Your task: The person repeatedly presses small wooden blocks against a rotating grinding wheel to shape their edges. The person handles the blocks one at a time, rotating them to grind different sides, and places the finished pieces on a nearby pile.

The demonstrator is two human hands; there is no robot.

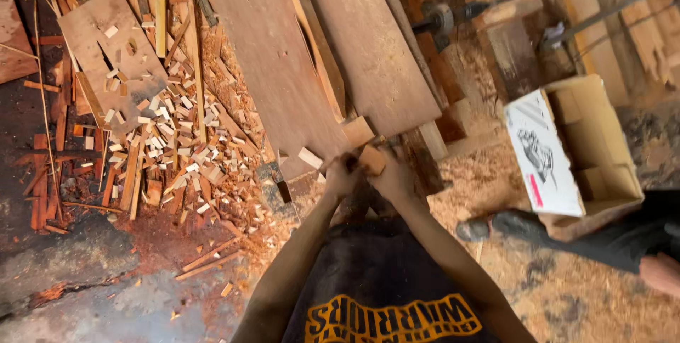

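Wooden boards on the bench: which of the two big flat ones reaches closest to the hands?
The left board; its lower end comes down beside the left hand, while the right board ends higher up.

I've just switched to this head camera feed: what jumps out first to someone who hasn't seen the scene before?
At centre, the left hand and right hand close together around a small wooden block, at the near end of the broad wooden boards. To the left, a heap of pale wood offcuts and reddish shavings covers the floor. On the right, an open cardboard box sits on sawdust, with another person's shoe just below it.
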